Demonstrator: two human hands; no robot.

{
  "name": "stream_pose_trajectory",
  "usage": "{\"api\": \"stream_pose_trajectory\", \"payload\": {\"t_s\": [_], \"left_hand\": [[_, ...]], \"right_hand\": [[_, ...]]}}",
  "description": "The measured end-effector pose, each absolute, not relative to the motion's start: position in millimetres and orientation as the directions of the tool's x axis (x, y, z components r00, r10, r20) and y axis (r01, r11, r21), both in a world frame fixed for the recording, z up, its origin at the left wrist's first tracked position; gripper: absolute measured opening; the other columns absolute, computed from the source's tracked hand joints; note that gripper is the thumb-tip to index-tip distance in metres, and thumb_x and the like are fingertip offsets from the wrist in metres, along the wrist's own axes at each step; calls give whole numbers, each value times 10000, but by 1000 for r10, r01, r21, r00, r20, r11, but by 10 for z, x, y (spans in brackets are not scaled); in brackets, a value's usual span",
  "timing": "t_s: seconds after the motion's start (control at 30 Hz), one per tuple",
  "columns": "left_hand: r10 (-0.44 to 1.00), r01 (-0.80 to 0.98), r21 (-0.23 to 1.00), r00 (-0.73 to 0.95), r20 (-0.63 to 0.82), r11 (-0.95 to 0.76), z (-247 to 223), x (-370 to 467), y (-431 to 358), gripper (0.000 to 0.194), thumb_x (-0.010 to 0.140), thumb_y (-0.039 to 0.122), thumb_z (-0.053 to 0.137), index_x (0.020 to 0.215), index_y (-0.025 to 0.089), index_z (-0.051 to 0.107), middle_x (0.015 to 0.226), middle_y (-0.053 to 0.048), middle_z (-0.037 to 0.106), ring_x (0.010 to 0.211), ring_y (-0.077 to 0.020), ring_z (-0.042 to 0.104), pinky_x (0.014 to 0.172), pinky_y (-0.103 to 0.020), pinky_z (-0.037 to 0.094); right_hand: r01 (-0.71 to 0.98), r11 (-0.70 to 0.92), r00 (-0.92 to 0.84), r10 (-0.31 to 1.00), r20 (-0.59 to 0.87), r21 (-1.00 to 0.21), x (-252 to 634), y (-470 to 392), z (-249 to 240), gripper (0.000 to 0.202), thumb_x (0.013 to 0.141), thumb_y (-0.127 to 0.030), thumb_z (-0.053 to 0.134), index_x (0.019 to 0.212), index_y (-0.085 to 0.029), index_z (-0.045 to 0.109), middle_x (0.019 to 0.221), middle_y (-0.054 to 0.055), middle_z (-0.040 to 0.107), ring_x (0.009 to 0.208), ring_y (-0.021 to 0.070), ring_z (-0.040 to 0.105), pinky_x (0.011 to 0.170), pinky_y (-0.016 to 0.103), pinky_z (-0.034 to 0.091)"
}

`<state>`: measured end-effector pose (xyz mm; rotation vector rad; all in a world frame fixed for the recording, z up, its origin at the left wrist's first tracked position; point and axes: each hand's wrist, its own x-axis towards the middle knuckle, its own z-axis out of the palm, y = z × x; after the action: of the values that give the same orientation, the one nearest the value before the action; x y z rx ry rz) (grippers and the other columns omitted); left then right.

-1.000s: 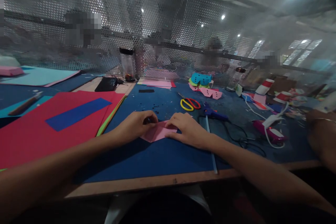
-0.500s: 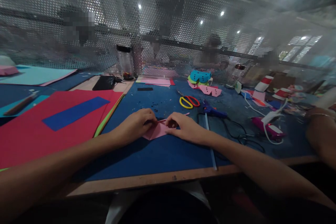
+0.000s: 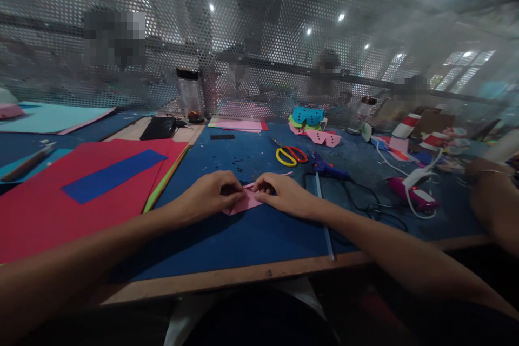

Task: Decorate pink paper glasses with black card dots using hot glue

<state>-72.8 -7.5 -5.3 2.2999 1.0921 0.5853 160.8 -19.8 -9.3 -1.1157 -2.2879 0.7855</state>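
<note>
A folded piece of pink paper [image 3: 241, 205] lies on the blue table top [image 3: 227, 243] in front of me. My left hand [image 3: 217, 192] pinches its upper left part between thumb and curled fingers. On the paper's right side, my right hand [image 3: 279, 194] is closed the same way, thumb against the fingertips. The fingers partly cover the paper's folded upper edge. Beyond my right hand lie scissors [image 3: 291, 155] with one yellow and one red handle. To their right rests a blue glue gun [image 3: 330, 167] with a long glue stick [image 3: 324, 216] pointing towards me.
Red sheets [image 3: 44, 221] with a blue strip [image 3: 115, 175] lie at left, near a black phone [image 3: 158, 128]. Spotted paper shapes [image 3: 310, 116] and a jar [image 3: 190, 94] stand at the back. A magenta glue gun [image 3: 411, 194] and another person's arm [image 3: 492, 200] are at right.
My left thumb has shifted slightly to the right and up along the paper's fold. My right hand stays nearly in place, and the whole view has shifted a little.
</note>
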Motion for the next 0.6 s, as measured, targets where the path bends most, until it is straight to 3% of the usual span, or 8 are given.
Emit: {"api": "stream_pose_trajectory", "payload": {"t_s": [0.1,0.23,0.6], "left_hand": [[825,587,646,553,121,-488,-104,-735,-63,151,866,264,576,847,188,705,789,-9,664,719,-156,610,642,-264,436],[811,603,578,552,195,-550,-145,-727,-67,139,863,262,590,838,193,707,833,-13,655,758,-162,605,667,-274,425],[799,631,502,540,265,-592,-247,-732,1,165,866,350,649,818,194,677,909,-27,631,770,-168,585,676,-294,415]], "right_hand": [[562,497,-548,823,153,-662,1616,-202,-89,116,927,-241,612,1003,-161,646,899,28,674,781,129,600,710,262,451],[621,495,-531,836,138,-607,1632,-204,-75,147,925,-305,619,898,-164,653,858,24,661,763,131,579,676,259,414],[717,497,-498,856,140,-488,1603,-228,-54,157,914,-291,596,805,-179,610,825,13,645,734,124,545,644,257,349]]}}
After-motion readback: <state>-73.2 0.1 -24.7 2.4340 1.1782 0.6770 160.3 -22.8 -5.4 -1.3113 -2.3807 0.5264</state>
